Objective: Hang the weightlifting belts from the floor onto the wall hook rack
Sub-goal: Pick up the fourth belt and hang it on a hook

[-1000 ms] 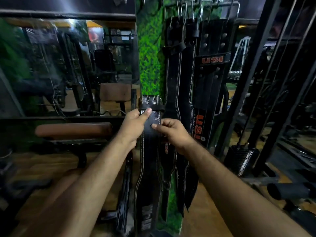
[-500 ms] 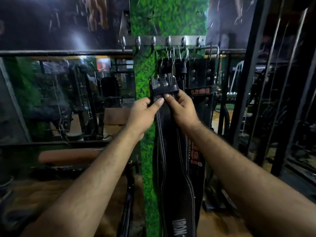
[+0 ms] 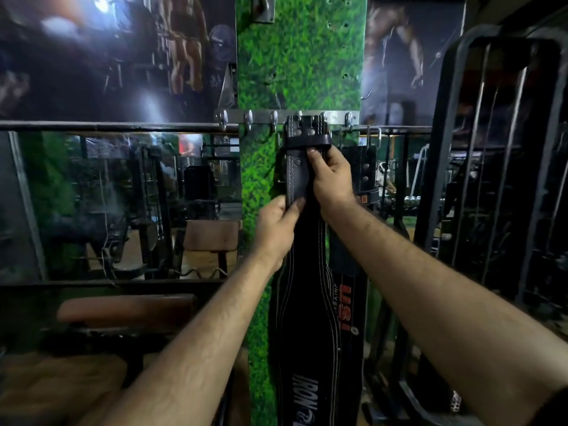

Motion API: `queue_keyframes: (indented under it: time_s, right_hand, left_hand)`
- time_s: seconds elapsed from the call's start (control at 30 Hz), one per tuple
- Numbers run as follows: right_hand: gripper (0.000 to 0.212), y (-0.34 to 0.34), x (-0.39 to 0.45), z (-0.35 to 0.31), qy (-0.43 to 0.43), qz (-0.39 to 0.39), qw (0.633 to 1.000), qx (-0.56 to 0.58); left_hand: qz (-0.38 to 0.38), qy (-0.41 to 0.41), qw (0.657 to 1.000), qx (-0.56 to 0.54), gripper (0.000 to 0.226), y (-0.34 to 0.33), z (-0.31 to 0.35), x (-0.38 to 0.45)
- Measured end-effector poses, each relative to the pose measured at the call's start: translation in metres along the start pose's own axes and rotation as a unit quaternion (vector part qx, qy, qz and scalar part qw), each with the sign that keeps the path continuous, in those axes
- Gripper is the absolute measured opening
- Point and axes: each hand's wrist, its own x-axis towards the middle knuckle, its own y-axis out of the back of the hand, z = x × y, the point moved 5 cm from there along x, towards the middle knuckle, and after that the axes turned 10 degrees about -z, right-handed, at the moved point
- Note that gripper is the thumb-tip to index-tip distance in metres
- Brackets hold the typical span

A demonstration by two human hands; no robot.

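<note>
A black stitched weightlifting belt [image 3: 307, 302] hangs upright in front of the green grass-covered pillar [image 3: 301, 63]. Its buckle end reaches the metal hook rack [image 3: 264, 115], level with the middle hooks; I cannot tell whether it is caught on a hook. My right hand [image 3: 332, 176] grips the belt just under the buckle loop. My left hand [image 3: 278, 222] pinches the belt's left edge lower down. Behind it other black belts [image 3: 349, 302] with red USI lettering hang from hooks on the right.
Three bare hooks stick out at the rack's left end. A mirror wall [image 3: 116, 204] lies to the left, with a brown padded bench [image 3: 129, 312] below it. Black machine frames [image 3: 491, 179] stand close on the right.
Both hands have lifted the belt from waist height up to the hook rack. The buckle end now sits at hook level, and my left hand has slid lower on the belt.
</note>
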Motion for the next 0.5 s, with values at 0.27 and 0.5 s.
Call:
queue_keyframes:
  time_s: [0.27,0.5]
  right_hand:
    - [0.012,0.023,-0.031,0.051,-0.092,0.082,0.992,0.039]
    - [0.011,0.007,-0.035,0.050,-0.097,0.053,0.987,0.121]
  left_hand:
    - [-0.193,0.213,0.957,0.043,0.042,0.024,-0.109,-0.090]
    - [-0.168,0.195,0.965,0.045,0.024,0.035,-0.038,-0.044]
